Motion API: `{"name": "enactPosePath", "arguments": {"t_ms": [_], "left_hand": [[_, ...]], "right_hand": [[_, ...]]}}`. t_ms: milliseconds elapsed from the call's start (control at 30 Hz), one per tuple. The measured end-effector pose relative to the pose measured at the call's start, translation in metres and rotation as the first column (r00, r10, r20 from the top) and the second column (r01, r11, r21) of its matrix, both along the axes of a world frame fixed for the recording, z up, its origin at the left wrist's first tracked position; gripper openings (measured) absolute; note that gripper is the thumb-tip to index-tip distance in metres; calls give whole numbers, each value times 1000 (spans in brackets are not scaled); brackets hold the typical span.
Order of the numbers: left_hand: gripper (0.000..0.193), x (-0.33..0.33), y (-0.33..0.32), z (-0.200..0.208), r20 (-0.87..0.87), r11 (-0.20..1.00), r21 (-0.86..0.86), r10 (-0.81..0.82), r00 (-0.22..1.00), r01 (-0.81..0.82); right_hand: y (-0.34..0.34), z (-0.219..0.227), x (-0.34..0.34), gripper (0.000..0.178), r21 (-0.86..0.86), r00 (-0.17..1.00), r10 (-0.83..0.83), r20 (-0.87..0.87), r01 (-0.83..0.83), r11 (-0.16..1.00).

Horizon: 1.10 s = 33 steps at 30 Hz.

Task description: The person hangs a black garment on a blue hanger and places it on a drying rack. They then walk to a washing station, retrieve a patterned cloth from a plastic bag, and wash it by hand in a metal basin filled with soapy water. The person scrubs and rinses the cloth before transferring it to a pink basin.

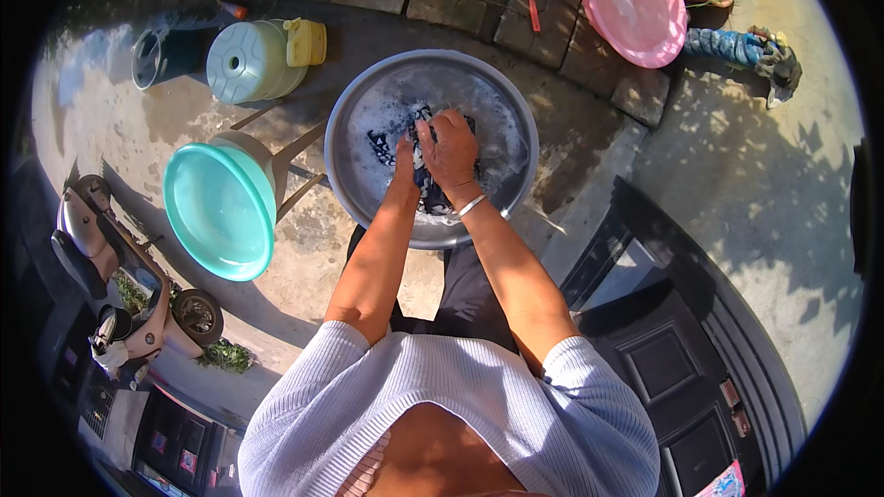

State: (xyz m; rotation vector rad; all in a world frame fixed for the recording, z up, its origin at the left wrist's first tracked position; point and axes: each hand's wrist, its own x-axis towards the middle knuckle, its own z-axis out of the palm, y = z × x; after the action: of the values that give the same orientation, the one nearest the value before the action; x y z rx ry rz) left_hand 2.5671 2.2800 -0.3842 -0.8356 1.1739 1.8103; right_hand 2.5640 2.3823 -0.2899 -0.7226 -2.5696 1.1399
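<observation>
The dark, white-patterned cloth lies among suds in the middle of the wide grey basin; the right hand, a pale bracelet at its wrist, curls closed over a fold of it, while the left hand touches it just beside, its grip impossible to tell; left of the basin sits a turquoise tub

carrier: concrete yard | directly on it: motor scooter, dark bucket | brick paving: red-handled brush, pink basin | grey washbasin: support mostly hidden
</observation>
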Motion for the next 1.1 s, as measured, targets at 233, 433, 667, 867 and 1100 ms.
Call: {"name": "enactPosePath", "arguments": {"t_ms": [233,433,667,867,1100], "left_hand": [[39,-16,11,52,-15,974,-175,-147,989,143],[35,-48,-16,101,-281,608,-707,-710,645,361],[66,-34,-27,78,-431,460,-888,-843,321,16],[67,31,-49,64,-360,536,-844,-612,704,35],[70,3,-28,36,226,995,-33,102,969,-97]], "right_hand": [[10,-24,7,21,15,999,-46,-25,46,999],[56,-42,32,25,330,970,-37,240,-45,943],[17,-40,38,55,370,816,-12,578,-249,895],[15,-92,47,60,190,809,-23,587,-110,976],[-44,-33,55,50,-217,996,-3,93,23,976]]}}
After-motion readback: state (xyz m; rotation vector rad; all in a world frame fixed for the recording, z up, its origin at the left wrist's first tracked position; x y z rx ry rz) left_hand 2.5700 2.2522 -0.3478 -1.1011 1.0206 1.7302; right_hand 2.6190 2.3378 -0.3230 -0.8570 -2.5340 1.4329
